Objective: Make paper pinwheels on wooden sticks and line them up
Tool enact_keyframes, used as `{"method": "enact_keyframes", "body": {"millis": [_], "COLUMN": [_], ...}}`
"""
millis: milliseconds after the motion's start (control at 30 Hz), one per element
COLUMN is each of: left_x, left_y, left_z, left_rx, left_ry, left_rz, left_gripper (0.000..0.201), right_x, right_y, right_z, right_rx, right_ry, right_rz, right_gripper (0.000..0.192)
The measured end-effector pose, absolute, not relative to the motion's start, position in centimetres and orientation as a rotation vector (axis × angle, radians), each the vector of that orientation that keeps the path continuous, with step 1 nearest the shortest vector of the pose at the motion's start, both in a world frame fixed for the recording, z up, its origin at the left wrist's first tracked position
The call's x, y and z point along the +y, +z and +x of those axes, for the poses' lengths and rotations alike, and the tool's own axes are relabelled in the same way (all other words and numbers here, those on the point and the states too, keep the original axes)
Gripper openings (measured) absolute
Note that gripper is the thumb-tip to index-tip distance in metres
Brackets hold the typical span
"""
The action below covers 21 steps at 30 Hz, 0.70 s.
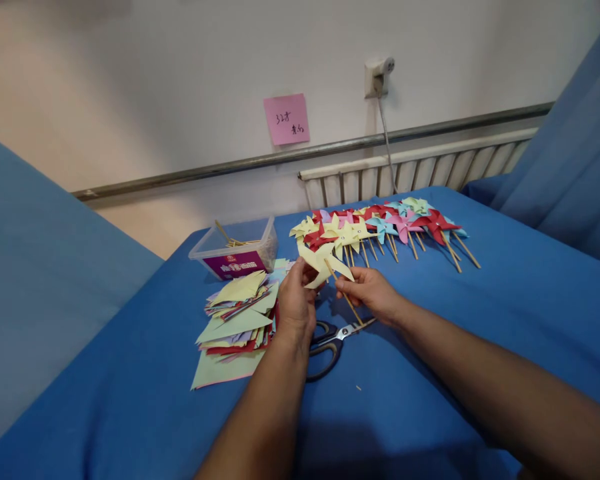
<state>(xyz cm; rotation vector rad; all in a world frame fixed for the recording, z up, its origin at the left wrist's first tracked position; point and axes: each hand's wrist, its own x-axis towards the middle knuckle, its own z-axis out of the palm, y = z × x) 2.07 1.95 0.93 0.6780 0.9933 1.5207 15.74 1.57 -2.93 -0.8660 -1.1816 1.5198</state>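
On the blue-covered table, between a paper stack and a row of finished pinwheels, we see our left hand pinching a yellow pinwheel and our right hand gripping its stick above scissors.

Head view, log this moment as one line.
left hand: holds yellow pinwheel | right hand: grips its stick | scissors: on cloth
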Motion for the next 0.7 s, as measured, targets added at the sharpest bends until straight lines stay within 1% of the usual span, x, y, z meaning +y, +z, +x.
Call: {"method": "enact_keyframes", "body": {"millis": [167, 367, 533, 700], "left_x": [1.99, 1.66, 1.55, 1.37], "left_y": [0.83, 1.02, 0.98, 1.20], "left_z": [1.75, 1.90, 1.97, 2.16], "left_rx": [1.045, 0.970, 0.842, 0.842], "left_ry": [1.514, 1.444, 1.419, 1.427], "left_rz": [0.664, 0.729, 0.765, 0.797], "left_gripper": [0.033, 0.034, 0.025, 0.024], "right_x": [1.46, 1.33, 1.00, 0.76], "right_y": [-2.48, -2.44, -2.60, -2.40], "right_z": [16.12, 16.48, 16.37, 16.31], "right_rx": [-0.996, -0.901, -0.944, -0.941], "right_ry": [1.741, 1.943, 2.025, 2.062], "right_rz": [-0.674, -0.491, -0.451, -0.457], "right_gripper": [0.027, 0.019, 0.018, 0.018]}}
